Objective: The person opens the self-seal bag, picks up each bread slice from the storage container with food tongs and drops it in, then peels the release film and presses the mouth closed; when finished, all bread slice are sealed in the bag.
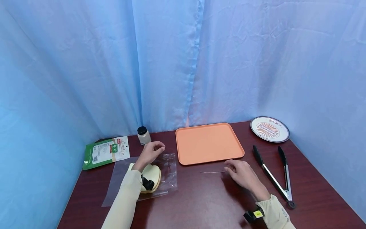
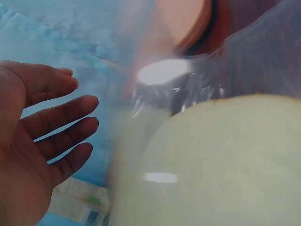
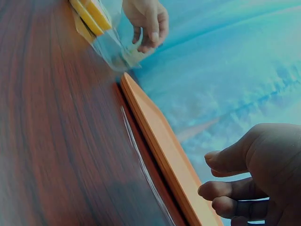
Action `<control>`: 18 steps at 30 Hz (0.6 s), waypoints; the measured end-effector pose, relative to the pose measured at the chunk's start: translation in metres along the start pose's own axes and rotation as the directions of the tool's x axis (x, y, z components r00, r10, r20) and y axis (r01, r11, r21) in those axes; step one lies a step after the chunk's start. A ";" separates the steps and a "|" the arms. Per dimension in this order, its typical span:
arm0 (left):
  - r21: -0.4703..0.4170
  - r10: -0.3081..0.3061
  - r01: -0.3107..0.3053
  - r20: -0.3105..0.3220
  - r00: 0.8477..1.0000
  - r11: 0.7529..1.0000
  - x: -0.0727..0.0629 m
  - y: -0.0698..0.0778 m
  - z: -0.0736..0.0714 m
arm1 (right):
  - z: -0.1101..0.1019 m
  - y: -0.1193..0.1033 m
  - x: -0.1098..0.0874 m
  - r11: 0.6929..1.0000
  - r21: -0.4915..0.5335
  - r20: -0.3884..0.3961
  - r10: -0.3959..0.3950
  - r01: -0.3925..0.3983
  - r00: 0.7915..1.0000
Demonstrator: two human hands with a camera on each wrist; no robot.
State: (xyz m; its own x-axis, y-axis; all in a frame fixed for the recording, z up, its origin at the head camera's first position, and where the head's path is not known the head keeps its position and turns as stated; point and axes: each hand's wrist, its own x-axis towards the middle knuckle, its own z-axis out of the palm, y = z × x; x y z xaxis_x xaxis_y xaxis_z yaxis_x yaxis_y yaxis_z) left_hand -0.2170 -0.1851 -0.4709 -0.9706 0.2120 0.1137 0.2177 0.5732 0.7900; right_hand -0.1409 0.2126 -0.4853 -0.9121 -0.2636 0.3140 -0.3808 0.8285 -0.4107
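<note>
My left hand (image 1: 149,155) hovers above slices of pale bread (image 1: 152,173) in a clear plastic bag (image 1: 172,173). In the left wrist view its fingers (image 2: 70,136) are relaxed and spread, with nothing in them; the bread fills the lower right behind shiny plastic. On the right, my other hand (image 1: 241,173) is over the table beside a thin clear strip (image 1: 210,172), its fingertips close to the strip's right end. The right wrist view shows loosely bent fingers (image 3: 230,188) holding nothing, while the strip lies along the front edge of the orange tray (image 3: 155,127).
Behind the bag stand a black-lidded jar (image 1: 144,136) and a green-and-white packet (image 1: 105,152). Open tongs (image 1: 274,179) lie right of my right hand. A patterned plate (image 1: 281,135) is at the back right. Blue curtains (image 1: 171,63) close off the table's back and sides.
</note>
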 end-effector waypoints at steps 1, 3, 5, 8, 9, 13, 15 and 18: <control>0.009 0.003 -0.003 -0.008 1.000 1.000 -0.002 0.001 -0.003 | 0.002 -0.003 0.000 1.000 0.004 0.002 -0.008 0.007 1.000; 0.022 0.001 -0.001 -0.018 1.000 1.000 -0.006 0.001 -0.010 | 0.005 -0.010 0.000 1.000 0.012 0.004 -0.026 0.026 1.000; 0.030 0.000 0.001 -0.032 0.999 1.000 -0.010 0.001 -0.015 | 0.008 -0.017 0.001 0.999 0.019 0.013 -0.044 0.044 0.999; 0.046 0.001 0.001 -0.047 0.999 0.999 -0.016 -0.002 -0.023 | 0.014 -0.027 0.001 0.996 0.026 0.031 -0.082 0.081 0.996; 0.050 -0.002 0.005 -0.050 0.999 0.999 -0.018 -0.003 -0.025 | 0.015 -0.030 0.001 0.995 0.028 0.039 -0.095 0.094 0.995; 0.059 -0.028 0.031 -0.058 0.998 0.998 -0.026 -0.006 -0.032 | 0.021 -0.045 0.001 0.987 0.018 0.057 -0.158 0.157 0.986; 0.069 -0.026 0.030 -0.053 0.998 0.997 -0.030 -0.009 -0.034 | 0.025 -0.053 0.001 0.980 0.010 0.054 -0.198 0.197 0.979; 0.077 -0.020 0.023 -0.042 0.999 0.997 -0.037 -0.012 -0.038 | 0.033 -0.066 -0.001 0.962 0.001 0.037 -0.272 0.272 0.962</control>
State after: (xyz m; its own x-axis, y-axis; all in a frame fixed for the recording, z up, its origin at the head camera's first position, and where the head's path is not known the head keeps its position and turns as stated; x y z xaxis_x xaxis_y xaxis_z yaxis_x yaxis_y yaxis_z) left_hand -0.1873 -0.2304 -0.4619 -0.9782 0.1668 0.1234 0.2025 0.6375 0.7434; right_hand -0.1199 0.1417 -0.4864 -0.7792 -0.4970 0.3818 -0.6146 0.7252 -0.3105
